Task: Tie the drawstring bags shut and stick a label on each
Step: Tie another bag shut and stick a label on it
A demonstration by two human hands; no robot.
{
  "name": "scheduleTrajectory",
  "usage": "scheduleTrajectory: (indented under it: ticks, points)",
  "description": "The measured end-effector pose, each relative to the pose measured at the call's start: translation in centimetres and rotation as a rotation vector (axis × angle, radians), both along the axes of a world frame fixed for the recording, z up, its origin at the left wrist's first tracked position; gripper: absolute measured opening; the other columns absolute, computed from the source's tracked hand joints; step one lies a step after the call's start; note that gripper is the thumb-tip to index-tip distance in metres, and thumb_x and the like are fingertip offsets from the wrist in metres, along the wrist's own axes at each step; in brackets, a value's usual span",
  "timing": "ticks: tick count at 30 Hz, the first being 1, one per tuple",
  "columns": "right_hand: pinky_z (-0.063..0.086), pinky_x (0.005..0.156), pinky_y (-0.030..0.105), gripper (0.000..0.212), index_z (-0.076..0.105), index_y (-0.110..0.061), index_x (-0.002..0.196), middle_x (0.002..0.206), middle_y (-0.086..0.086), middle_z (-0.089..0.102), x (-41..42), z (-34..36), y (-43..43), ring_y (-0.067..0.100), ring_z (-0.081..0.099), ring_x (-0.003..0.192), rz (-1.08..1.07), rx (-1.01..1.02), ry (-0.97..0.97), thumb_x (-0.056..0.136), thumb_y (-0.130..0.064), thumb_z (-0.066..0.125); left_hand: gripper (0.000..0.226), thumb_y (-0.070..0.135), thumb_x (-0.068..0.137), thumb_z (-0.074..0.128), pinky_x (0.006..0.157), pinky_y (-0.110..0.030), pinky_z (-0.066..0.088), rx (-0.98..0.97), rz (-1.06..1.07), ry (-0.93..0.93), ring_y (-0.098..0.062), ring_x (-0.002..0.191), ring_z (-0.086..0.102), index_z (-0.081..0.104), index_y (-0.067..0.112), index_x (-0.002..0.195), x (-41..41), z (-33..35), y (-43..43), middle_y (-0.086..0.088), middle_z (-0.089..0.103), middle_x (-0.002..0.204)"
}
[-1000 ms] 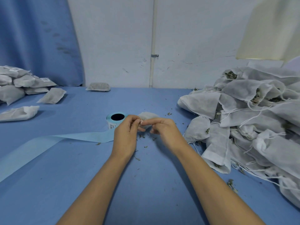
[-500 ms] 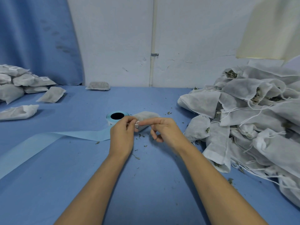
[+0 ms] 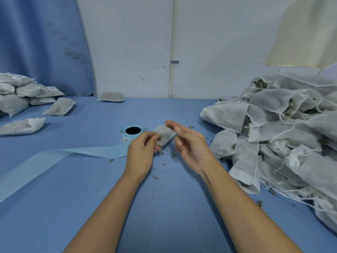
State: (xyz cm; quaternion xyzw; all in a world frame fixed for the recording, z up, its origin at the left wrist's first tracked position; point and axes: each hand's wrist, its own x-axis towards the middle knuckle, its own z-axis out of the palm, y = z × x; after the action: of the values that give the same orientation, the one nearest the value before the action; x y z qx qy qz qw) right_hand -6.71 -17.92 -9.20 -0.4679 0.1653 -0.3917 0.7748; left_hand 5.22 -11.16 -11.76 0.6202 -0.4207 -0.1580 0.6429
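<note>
At table centre, just right of the label roll (image 3: 133,132), we note the left hand (image 3: 143,152) with its fingertips pinched together on the near-left edge of a small bag (image 3: 166,136). The right hand (image 3: 190,143) nips the drawstring (image 3: 162,131) between thumb and forefinger at the bag's far corner, its other fingers loosely curled. We see the bag held between both hands. A liner strip (image 3: 54,157) runs from the roll to the near left, behind the left hand. Herb crumbs (image 3: 155,177) lie on the table (image 3: 164,212). A heap of untied bags (image 3: 282,136) sits right, near the right forearm. Labelled bags (image 3: 27,91) are stacked far left.
</note>
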Motion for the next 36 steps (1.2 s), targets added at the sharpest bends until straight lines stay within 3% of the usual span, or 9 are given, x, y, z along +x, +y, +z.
scheduleTrajectory:
  ticks: [4,7,10,13,16,20,26,29,36]
  points:
    - [0.037,0.044,0.01,0.02,0.069,-0.007,0.097,0.098,-0.003,0.073,-0.2,0.0,-0.1,0.002,0.041,0.041,-0.003,0.022,-0.005,0.089,-0.004,0.051,0.015,0.015,0.093,0.051,0.07,-0.027,0.049,0.028,-0.013,-0.011,-0.011,0.06,0.057,0.065,0.014,0.086,-0.1,0.0,0.0,-0.002,0.061,0.062]
    - [0.037,0.044,0.009,0.022,0.072,-0.008,0.094,0.098,-0.003,0.073,-0.3,0.0,-0.1,0.002,0.041,0.041,-0.011,0.037,-0.024,0.09,-0.004,0.051,0.016,0.015,0.091,0.052,0.063,-0.016,0.044,0.048,-0.01,-0.066,-0.004,0.058,0.054,0.064,0.02,0.082,-0.3,0.1,0.0,0.006,0.061,0.066]
    - [0.04,0.047,0.01,0.023,0.075,-0.011,0.088,0.096,-0.002,0.073,-0.2,0.1,0.0,0.003,0.047,0.046,0.018,0.066,-0.062,0.086,-0.005,0.053,0.018,0.013,0.082,0.054,0.068,-0.023,0.038,0.126,0.082,-0.28,-0.006,0.077,0.049,0.065,0.027,0.085,-0.4,0.0,0.1,0.008,0.055,0.084]
    - [0.05,0.058,0.015,0.017,0.077,-0.011,0.081,0.09,0.0,0.073,-0.3,0.3,0.2,0.007,0.065,0.067,0.05,0.131,-0.096,0.074,-0.014,0.061,0.03,0.004,0.072,0.058,0.082,-0.022,0.031,0.133,0.103,-0.544,-0.012,0.102,0.039,0.062,0.019,0.098,-0.5,-0.3,0.2,0.008,0.05,0.094]
    - [0.053,0.063,0.018,0.011,0.076,-0.014,0.071,0.078,0.0,0.069,-0.4,0.4,0.2,0.01,0.067,0.072,0.052,0.18,-0.116,0.07,-0.015,0.065,0.036,-0.009,0.071,0.052,0.082,-0.021,0.032,0.104,0.031,-0.645,-0.018,0.102,0.04,0.055,0.009,0.103,-0.5,-0.7,0.1,0.004,0.048,0.099]
    - [0.048,0.056,0.015,0.018,0.074,-0.016,0.084,0.07,-0.004,0.061,-0.4,0.4,0.2,0.008,0.059,0.064,0.066,0.136,-0.123,0.069,-0.011,0.065,0.031,-0.008,0.08,0.052,0.077,-0.002,0.036,-0.049,0.125,-0.43,0.003,0.089,0.048,0.06,0.011,0.104,-0.3,0.0,0.2,0.005,0.042,0.105]
    - [0.052,0.06,0.019,0.013,0.072,-0.012,0.087,0.07,-0.002,0.067,0.2,-0.3,0.4,0.009,0.064,0.067,-0.036,-0.079,0.177,0.081,-0.003,0.064,0.022,0.007,0.086,0.056,0.085,-0.018,0.043,-0.187,0.174,-0.113,-0.007,0.097,0.056,0.064,0.023,0.1,0.0,1.5,0.5,0.012,0.059,0.103]
    - [0.053,0.061,0.019,0.005,0.07,-0.009,0.083,0.067,-0.002,0.067,0.6,-0.5,0.7,0.008,0.065,0.066,-0.094,-0.167,0.269,0.083,-0.006,0.066,0.028,0.003,0.087,0.051,0.071,-0.013,0.043,-0.254,0.147,-0.026,0.001,0.079,0.055,0.059,0.03,0.09,-0.2,2.1,0.7,0.021,0.062,0.083]
    - [0.049,0.067,0.015,0.004,0.071,-0.018,0.078,0.073,-0.005,0.067,1.2,-0.4,1.0,0.002,0.059,0.067,-0.246,-0.252,0.41,0.082,-0.019,0.07,0.027,0.004,0.089,0.05,0.07,-0.008,0.043,-0.341,0.311,0.046,0.004,0.079,0.057,0.058,0.027,0.1,0.3,2.4,0.6,0.019,0.061,0.088]
